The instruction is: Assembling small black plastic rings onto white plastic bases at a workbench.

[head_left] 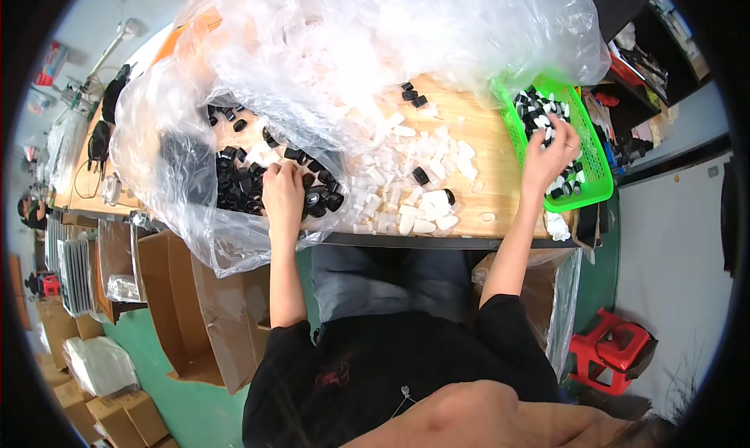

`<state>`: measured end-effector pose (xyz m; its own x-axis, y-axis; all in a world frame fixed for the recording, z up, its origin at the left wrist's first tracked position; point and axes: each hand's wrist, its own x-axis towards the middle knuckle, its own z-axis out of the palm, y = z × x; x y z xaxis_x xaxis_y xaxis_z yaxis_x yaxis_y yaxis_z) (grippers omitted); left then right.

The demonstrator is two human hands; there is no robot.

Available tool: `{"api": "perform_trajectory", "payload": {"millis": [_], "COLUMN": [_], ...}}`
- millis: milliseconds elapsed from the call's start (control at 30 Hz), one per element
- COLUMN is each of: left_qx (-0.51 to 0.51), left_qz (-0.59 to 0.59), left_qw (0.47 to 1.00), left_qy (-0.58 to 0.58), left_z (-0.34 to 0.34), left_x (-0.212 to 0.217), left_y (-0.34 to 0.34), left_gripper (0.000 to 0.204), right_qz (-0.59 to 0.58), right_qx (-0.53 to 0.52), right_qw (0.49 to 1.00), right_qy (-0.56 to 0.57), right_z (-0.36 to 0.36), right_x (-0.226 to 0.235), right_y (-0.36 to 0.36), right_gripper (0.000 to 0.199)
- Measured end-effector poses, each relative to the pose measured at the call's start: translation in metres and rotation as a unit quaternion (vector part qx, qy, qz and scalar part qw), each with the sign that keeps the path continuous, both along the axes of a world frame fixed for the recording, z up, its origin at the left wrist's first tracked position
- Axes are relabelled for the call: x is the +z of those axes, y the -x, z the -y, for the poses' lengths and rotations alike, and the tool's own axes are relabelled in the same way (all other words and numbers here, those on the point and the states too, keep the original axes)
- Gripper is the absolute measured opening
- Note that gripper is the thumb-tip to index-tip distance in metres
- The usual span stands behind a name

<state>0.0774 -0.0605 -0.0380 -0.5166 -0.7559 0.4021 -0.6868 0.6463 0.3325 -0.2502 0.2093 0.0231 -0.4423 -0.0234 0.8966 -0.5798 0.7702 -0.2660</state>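
Observation:
My left hand (283, 189) reaches into a pile of small black caps (238, 184) inside the mouth of a clear plastic bag (195, 229). Its fingers are drawn together at the caps, and what lies between the fingertips is hidden. Over at the right, my right hand (556, 153) is above a bright green plastic basket (600, 178) with black and white small parts (535, 108) in it. Its fingers are bent and close around something too small to make out. Between the hands, white and translucent plastic pieces (426, 210) lie loose on the wooden table (496, 135).
A large heap of clear plastic bags (406, 34) covers the table's far side. Several black caps (410, 94) lie in front of it. Below the table edge stand open cardboard boxes (226, 315). A red stool (613, 346) is on the floor at right.

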Motion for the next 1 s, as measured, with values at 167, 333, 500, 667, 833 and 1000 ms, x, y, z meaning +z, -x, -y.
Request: {"api": "perform_trajectory", "payload": {"millis": [167,333,500,667,833,1000], "left_qx": [-0.074,-0.211,-0.283,-0.259,-0.316,-0.314], "left_qz": [-0.168,-0.388,-0.405,-0.401,-0.437,-0.449], "left_qw": [0.981,0.849,0.753,0.695,0.635,0.627], "left_qy": [-0.057,-0.289,-0.435,-0.538,-0.553,-0.554], "left_z": [0.004,-0.011,-0.017,-0.008,-0.017,-0.014], "left_x": [0.016,0.039,0.042,0.017,0.016,0.005], "left_y": [0.020,0.066,0.133,0.144,0.149,0.142], "left_gripper": [0.009,0.012,0.032,0.033,0.027,0.030], "right_qz": [0.217,0.332,0.290,0.263,0.275,0.368], "right_qx": [0.339,0.385,0.348,0.417,0.419,0.453], "right_qw": [0.908,0.832,0.869,0.851,0.856,0.809], "right_qy": [-0.116,-0.220,-0.199,-0.181,-0.124,-0.075], "right_z": [0.031,0.102,0.131,0.127,0.150,0.155], "right_x": [-0.033,-0.040,-0.072,-0.072,-0.088,-0.076], "right_y": [0.009,0.002,0.014,-0.009,-0.034,-0.048], "right_gripper": [0.010,0.010,0.016,0.013,0.012,0.015]}}
